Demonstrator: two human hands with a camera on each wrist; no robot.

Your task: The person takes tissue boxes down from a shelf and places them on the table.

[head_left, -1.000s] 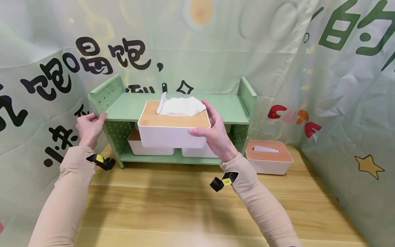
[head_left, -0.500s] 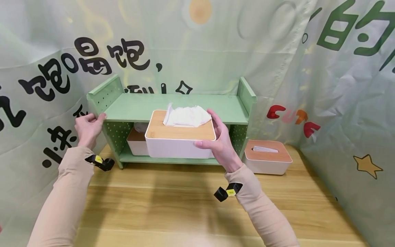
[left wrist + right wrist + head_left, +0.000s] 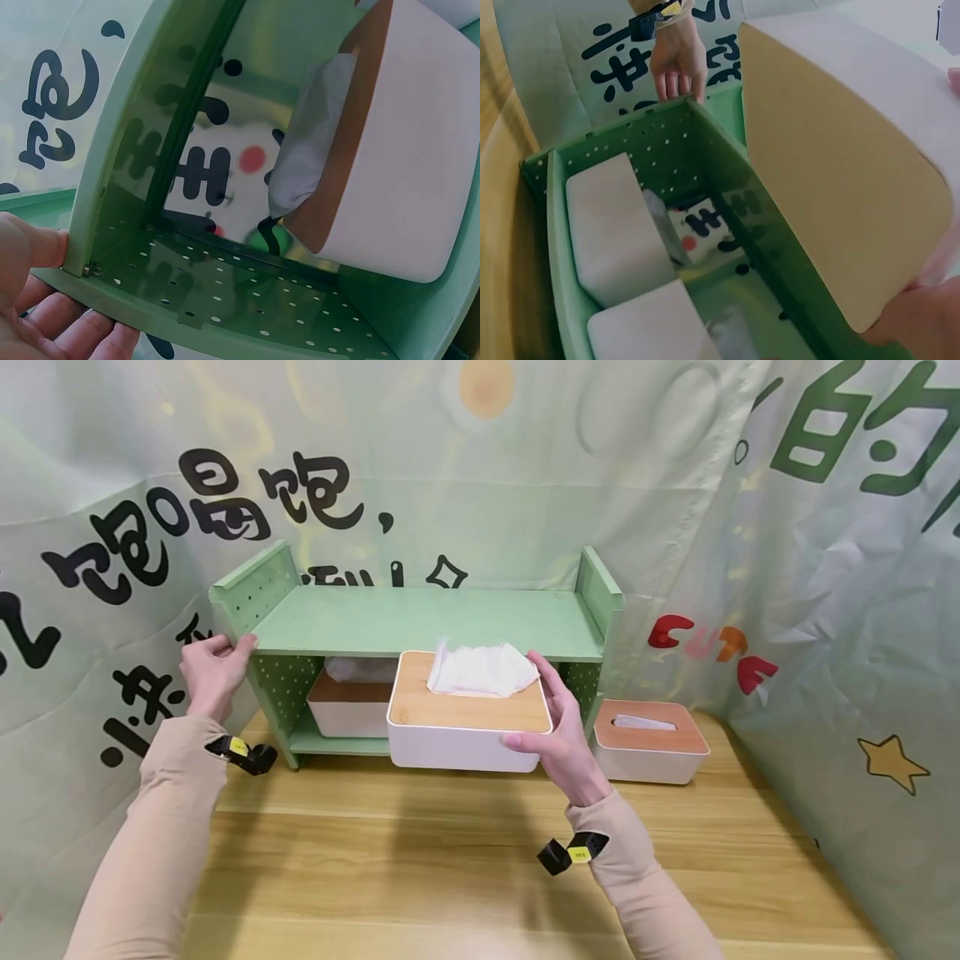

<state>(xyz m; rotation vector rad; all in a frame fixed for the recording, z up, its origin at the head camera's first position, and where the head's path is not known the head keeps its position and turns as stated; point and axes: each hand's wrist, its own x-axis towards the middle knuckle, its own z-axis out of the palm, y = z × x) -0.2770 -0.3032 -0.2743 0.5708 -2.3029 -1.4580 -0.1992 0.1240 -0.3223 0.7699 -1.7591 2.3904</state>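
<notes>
My right hand (image 3: 566, 739) grips the right end of a white tissue box (image 3: 465, 747), thumb across its front. The box has a light wooden lid with a tissue sticking out, and it is held up in front of a green two-tier shelf (image 3: 427, 620). At the shelf's left front corner, my left hand (image 3: 216, 675) pinches the edge, with the thumb on the board in the left wrist view. On the lower tier stands a tissue box with a darker brown lid (image 3: 348, 717). A second lower-tier box (image 3: 656, 326) shows in the right wrist view; the held box hides it from the head view.
To the right of the shelf, another white tissue box with a reddish-brown lid (image 3: 651, 743) stands on the wooden table (image 3: 450, 860). A printed cloth (image 3: 480, 485) hangs behind the shelf and along both sides.
My right hand has brought the tissue box down and to the right, away from the upper tier, uncovering more of the lower left box. The left hand stays at the shelf's corner.
</notes>
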